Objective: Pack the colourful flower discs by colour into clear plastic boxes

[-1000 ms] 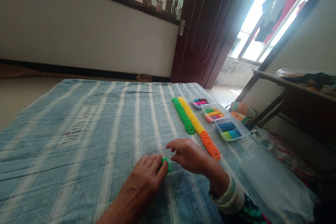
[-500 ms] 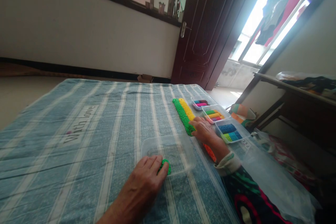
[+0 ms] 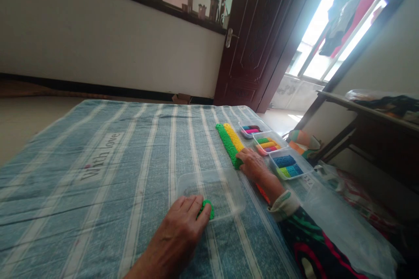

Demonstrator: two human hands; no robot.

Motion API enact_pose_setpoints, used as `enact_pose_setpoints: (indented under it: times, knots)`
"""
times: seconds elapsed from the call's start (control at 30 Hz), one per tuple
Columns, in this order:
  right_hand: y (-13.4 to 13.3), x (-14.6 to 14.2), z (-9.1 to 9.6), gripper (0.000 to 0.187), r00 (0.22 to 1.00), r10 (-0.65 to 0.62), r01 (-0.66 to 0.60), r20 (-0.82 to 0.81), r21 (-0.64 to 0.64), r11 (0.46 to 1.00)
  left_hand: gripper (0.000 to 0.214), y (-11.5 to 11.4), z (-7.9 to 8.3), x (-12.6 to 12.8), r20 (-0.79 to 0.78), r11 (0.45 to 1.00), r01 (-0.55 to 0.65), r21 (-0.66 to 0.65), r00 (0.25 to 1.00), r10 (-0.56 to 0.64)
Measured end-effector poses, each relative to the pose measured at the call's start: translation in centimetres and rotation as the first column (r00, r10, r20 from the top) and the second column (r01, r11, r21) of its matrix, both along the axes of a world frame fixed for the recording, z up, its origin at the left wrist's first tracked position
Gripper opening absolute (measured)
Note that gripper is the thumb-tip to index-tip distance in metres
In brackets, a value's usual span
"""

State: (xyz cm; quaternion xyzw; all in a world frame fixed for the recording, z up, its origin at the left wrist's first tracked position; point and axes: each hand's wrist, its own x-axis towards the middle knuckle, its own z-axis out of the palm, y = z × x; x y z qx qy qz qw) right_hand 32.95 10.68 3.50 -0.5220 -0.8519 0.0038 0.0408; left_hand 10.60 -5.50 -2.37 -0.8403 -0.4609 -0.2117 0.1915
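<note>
L hand (image 3: 183, 232) is pinching a small green stack (image 3: 207, 207) at the near rim of the clear tray (image 3: 226, 192). R hand (image 3: 254, 164) is touching the near end of the green strip (image 3: 227, 141), grip unclear. Prob. best lifting only end pcs, w/o dragging the row sideways.

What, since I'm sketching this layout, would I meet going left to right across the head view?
Printed lettering → left hand holding a green piece → green strip → right hand → box of blue pieces → wooden table.
</note>
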Motion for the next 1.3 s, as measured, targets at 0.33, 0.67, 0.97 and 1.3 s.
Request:
enact_pose_setpoints:
  times: [0.33, 0.67, 0.97, 1.3]
  knots:
    - [-1.7, 1.2, 4.5, 0.01, 0.95, 0.088, -0.099, -0.299, -0.019, 0.995, 0.027, 0.0, 0.8, 0.2, -0.002, 1.0, 0.024, -0.004, 1.0, -0.024]
    - [-6.8, -3.8, 3.3, 0.014, 0.8, 0.532, -0.599, -0.277, -0.333, 0.728, 0.023, 0.0, 2.5, 0.4, -0.004, 0.997, 0.076, 0.022, 0.997, -0.076]
    - [-7.3, -4.1, 1.3, 0.029, 0.823, 0.408, -0.531, -0.396, -0.277, 0.801, 0.029, 0.1, 2.1, 0.4, 0.078, 0.993, 0.113, 0.03, 0.99, -0.115]
    - [-8.2, -4.5, 0.6, 0.024, 0.793, 0.398, -0.536, -0.461, -0.218, 0.816, 0.044, -0.7, 4.0, -1.0, 0.089, 0.987, 0.089, -0.137, 0.993, -0.077]
